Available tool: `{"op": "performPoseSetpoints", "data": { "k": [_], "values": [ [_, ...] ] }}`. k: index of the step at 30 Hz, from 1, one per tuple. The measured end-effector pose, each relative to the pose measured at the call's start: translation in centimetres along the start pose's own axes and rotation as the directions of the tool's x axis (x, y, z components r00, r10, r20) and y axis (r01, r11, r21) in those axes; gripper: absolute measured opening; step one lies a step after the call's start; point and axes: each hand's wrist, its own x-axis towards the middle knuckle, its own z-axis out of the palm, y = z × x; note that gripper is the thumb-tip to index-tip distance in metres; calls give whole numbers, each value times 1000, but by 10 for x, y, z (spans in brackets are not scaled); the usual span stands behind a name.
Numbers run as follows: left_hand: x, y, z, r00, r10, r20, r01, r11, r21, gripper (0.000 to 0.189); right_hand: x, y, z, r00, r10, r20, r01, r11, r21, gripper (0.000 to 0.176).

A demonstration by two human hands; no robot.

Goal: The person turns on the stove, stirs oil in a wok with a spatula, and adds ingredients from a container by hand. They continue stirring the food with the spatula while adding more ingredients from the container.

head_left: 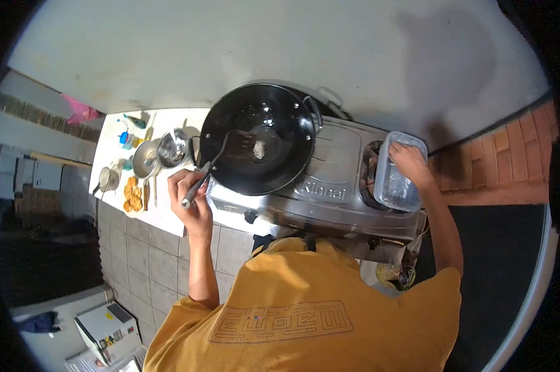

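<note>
A black wok (255, 173) sits on the left side of the steel gas stove (336, 155), with a small whitish piece (259, 149) in a little liquid at its bottom. My left hand (192, 199) is wrapped round the handle of a slotted spatula (237, 144), whose blade lies inside the wok beside the piece. On the right, a clear plastic container (399, 186) rests over the other burner. My right hand (407, 162) reaches over its upper rim, fingers bent down inside; what the fingertips hold, if anything, is hidden.
Left of the wok, a white table (168, 214) bears metal bowls (146, 159), a strainer (108, 179), a plate of golden fried pieces (132, 196) and small bottles (126, 137). A wall (354, 56) rises behind the stove. A white appliance (109, 332) stands at the lower left.
</note>
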Motion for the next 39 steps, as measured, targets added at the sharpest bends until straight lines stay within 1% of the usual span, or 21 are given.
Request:
{"op": "performPoseSetpoints", "data": {
  "k": [2, 3, 4, 6, 7, 9, 10, 12, 13, 15, 17, 19, 21, 23, 24, 26, 27, 29, 32, 37, 39],
  "values": [
    [1, 1, -2, 1000, 0, -8, 0, 1000, -16, 22, -3, 0, -5, 999, 52, -8, -51, 998, 40, 16],
    [0, 0, -2, 1000, -17, -17, 16, 999, -42, 21, -5, 1, -6, 997, 39, -68, -37, 999, 35, 11],
    [-1, -1, -3, 999, -22, -30, 21, 999, -38, 21, -8, 3, -7, 997, 27, -72, -25, 999, 27, 11],
    [0, -3, -5, 999, -42, -12, 42, 999, -21, 19, -14, 10, -8, 998, 48, -46, -52, 995, -84, 10],
    [2, -2, -5, 999, -35, -22, 35, 999, -12, 15, -20, 16, -10, 998, 41, -49, -45, 995, -88, 10],
    [3, -3, -6, 999, -31, -37, 31, 999, -7, 14, -30, 25, -21, 962, 266, -55, -270, 961, -62, 7],
    [2, -4, -7, 999, -28, -39, 28, 1000, -5, 13, -32, 23, -30, 965, 257, -55, -260, 964, -61, 7],
    [1, -4, -7, 998, -50, -44, 50, 999, -14, 13, -35, 11, -58, 919, 301, -253, -296, 953, 60, 6],
    [1, -6, -6, 998, -45, -49, 45, 999, -16, 14, -31, 0, -72, 922, 300, -246, -293, 954, 65, 6],
    [0, -9, -4, 997, -44, -56, 43, 999, -27, 16, -15, -32, -95, 902, 249, -352, -202, 966, 164, 10],
    [-2, -12, 0, 998, -42, -55, 40, 999, -27, 16, 9, -57, -93, 947, 134, -292, -88, 982, 168, 11],
    [-4, -14, 2, 997, -58, -58, 56, 998, -38, 17, 38, -99, -89, 944, 71, -322, -14, 984, 175, 11],
    [-5, -16, 2, 995, -84, -54, 81, 995, -62, 17, 71, -137, -102, 943, -168, -288, 189, 981, 47, 10],
    [-9, -21, 2, 993, -107, -58, 102, 991, -87, 17, 101, -165, -107, 901, -304, -309, 351, 930, 109, 10],
    [-10, -23, 1, 992, -107, -69, 101, 991, -85, 17, 117, -173, -104, 898, -313, -311, 359, 927, 104, 10],
    [-8, -29, -5, 999, 17, -33, -16, 1000, 26, 38, 149, -184, -86, 872, -397, -286, 441, 891, 109, 10],
    [-8, -33, -6, 999, 6, -44, -5, 1000, 27, 38, 166, -185, -74, 869, -409, -280, 450, 887, 102, 10],
    [-12, -42, -9, 992, -104, -66, 99, 991, -86, 36, 200, -191, -50, 866, -466, -181, 486, 870, 81, 12],
    [-11, -49, -13, 990, -116, -83, 108, 989, -97, 37, 220, -198, -30, 875, -466, -133, 478, 875, 73, 12],
    [-9, -56, -12, 992, -89, -90, 81, 993, -81, 40, 228, -203, -26, 877, -456, -152, 472, 878, 86, 11],
    [-9, -57, -10, 992, -90, -84, 84, 994, -74, 41, 224, -200, -41, 909, -376, -183, 409, 890, 201, 10]
  ]
}}
